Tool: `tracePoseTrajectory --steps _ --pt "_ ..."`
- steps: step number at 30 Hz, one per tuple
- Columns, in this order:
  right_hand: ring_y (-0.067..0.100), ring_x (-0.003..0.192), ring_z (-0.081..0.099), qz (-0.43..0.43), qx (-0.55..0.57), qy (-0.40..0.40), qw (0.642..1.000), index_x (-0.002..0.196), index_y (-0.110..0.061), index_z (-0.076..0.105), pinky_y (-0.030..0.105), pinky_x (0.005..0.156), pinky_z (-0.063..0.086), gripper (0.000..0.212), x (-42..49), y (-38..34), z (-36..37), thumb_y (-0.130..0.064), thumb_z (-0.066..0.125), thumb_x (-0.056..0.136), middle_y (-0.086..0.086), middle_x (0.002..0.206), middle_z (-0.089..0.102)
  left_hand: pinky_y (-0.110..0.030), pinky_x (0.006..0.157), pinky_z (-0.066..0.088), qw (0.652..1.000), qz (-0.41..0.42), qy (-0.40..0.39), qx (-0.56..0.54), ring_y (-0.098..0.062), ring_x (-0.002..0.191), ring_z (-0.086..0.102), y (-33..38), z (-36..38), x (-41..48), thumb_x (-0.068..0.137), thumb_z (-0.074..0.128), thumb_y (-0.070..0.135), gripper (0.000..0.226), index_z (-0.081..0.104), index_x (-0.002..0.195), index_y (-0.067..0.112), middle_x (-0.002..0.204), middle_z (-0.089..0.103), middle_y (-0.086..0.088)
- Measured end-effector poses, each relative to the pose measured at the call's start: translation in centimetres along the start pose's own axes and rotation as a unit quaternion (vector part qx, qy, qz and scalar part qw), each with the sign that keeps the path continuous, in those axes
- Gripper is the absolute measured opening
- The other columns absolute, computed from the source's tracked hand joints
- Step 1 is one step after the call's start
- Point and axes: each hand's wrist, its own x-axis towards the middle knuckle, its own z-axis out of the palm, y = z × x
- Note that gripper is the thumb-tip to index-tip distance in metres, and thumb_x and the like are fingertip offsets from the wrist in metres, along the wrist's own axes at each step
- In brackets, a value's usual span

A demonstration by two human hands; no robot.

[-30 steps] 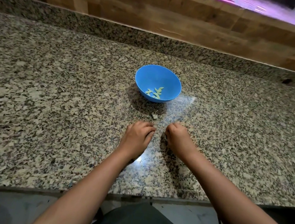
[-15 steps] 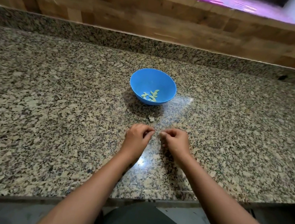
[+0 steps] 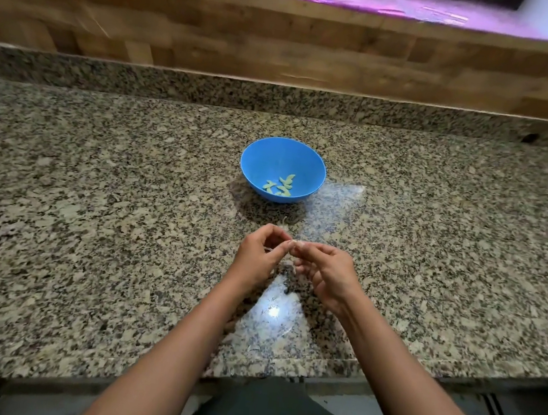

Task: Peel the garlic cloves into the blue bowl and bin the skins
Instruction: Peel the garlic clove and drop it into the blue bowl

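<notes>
Garlic clove [image 3: 293, 244], as best I can tell at this size, is pinched between the curled fingertips of my left hand [image 3: 259, 257] and right hand [image 3: 326, 272], just above the granite counter [image 3: 91, 219]; I judge its peeling is under way. At 12 o'clock from the hands stands the blue bowl [image 3: 271, 158] with a few peeled cloves [image 3: 280, 187] inside, so part of the job is done. A skin scrap [image 3: 284, 221] lies between bowl and hands, and no bin shows, so binning is left.
</notes>
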Motion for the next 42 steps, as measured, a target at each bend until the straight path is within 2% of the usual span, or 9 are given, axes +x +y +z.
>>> tracePoseTrajectory --steps 3,8,16,23,28,31,35,39,42 --pt "0.014 0.052 0.058 0.023 0.0 -0.014 1.0 0.086 0.007 0.064 0.018 0.048 0.048 0.007 -0.1 -0.4 0.1 0.002 0.063 0.082 0.014 0.072 0.066 -0.014 0.065 0.046 1.0 -0.006 -0.015 -0.013 0.006 0.064 0.058 0.0 -0.2 0.1 0.09 0.06 0.009 0.008 0.058 0.086 0.016 0.076 0.062 0.004" --pt "0.014 0.057 0.055 0.042 0.027 -0.02 0.999 0.088 0.008 0.064 0.016 0.048 0.048 0.008 -0.6 -0.4 0.4 0.001 0.061 0.085 0.013 0.074 0.065 -0.031 0.064 0.045 0.999 0.005 -0.026 0.029 -0.015 0.069 0.053 -0.1 -0.3 0.2 0.091 0.059 0.015 0.013 0.055 0.083 0.024 0.077 0.059 -0.007" --pt "0.01 0.056 0.051 0.066 0.072 0.025 0.995 0.079 0.0 0.061 0.015 0.046 0.045 0.01 -0.8 0.1 1.2 -0.002 0.058 0.088 0.007 0.065 0.06 -0.015 0.055 0.038 0.989 0.038 -0.031 0.14 -0.008 0.064 0.047 0.1 -0.1 -0.2 0.094 0.055 0.024 0.007 0.053 0.089 0.019 0.074 0.054 0.003" --pt "0.009 0.054 0.048 0.085 0.08 0.023 0.993 0.081 -0.002 0.059 0.016 0.046 0.041 0.006 -0.7 -0.1 1.5 -0.003 0.059 0.086 0.005 0.065 0.057 -0.027 0.068 0.045 0.974 0.072 -0.043 0.21 -0.011 0.074 0.048 0.2 -0.5 -0.6 0.095 0.052 0.026 0.008 0.053 0.093 0.018 0.085 0.056 -0.003" --pt "0.008 0.05 0.048 0.101 0.075 0.014 0.992 0.082 -0.004 0.062 0.016 0.046 0.041 0.004 -0.1 -0.4 1.5 -0.003 0.065 0.082 0.003 0.062 0.059 -0.012 0.069 0.038 0.959 0.098 -0.045 0.262 -0.01 0.083 0.045 0.6 -1.0 -0.7 0.096 0.049 0.024 0.006 0.05 0.096 0.018 0.088 0.046 0.006" --pt "0.006 0.043 0.05 0.099 0.114 0.025 0.988 0.084 -0.002 0.061 0.014 0.042 0.042 0.003 0.3 -0.4 1.8 0.0 0.061 0.085 0.004 0.058 0.063 -0.017 0.071 0.038 0.949 0.106 -0.06 0.29 -0.01 0.088 0.044 0.6 -0.9 -1.0 0.096 0.048 0.025 0.011 0.05 0.099 0.014 0.091 0.046 0.006" --pt "0.008 0.048 0.051 0.082 0.15 0.033 0.985 0.096 0.001 0.06 0.013 0.042 0.044 0.009 0.5 -0.5 1.6 0.002 0.057 0.087 0.011 0.072 0.068 -0.018 0.068 0.039 0.967 0.064 -0.059 0.238 -0.01 0.081 0.046 -0.1 -0.9 -1.4 0.096 0.049 0.024 0.009 0.048 0.093 0.015 0.089 0.049 0.006" --pt "0.013 0.058 0.055 0.033 0.094 0.011 0.995 0.094 0.003 0.06 0.014 0.05 0.049 0.009 0.3 -0.2 1.3 0.006 0.052 0.089 0.015 0.081 0.065 -0.025 0.073 0.052 0.994 -0.054 -0.018 0.093 -0.013 0.08 0.059 -0.3 -1.0 -0.9 0.093 0.054 0.01 0.008 0.058 0.091 0.017 0.091 0.064 -0.004" --pt "0.016 0.061 0.057 -0.022 0.026 0.011 0.999 0.092 0.002 0.061 0.017 0.056 0.053 0.009 0.5 0.3 1.2 0.006 0.053 0.089 0.015 0.079 0.064 -0.033 0.073 0.056 0.996 -0.08 0.016 0.02 -0.017 0.08 0.064 0.1 -0.8 -0.4 0.09 0.058 0.006 0.015 0.065 0.088 0.019 0.091 0.069 -0.007"
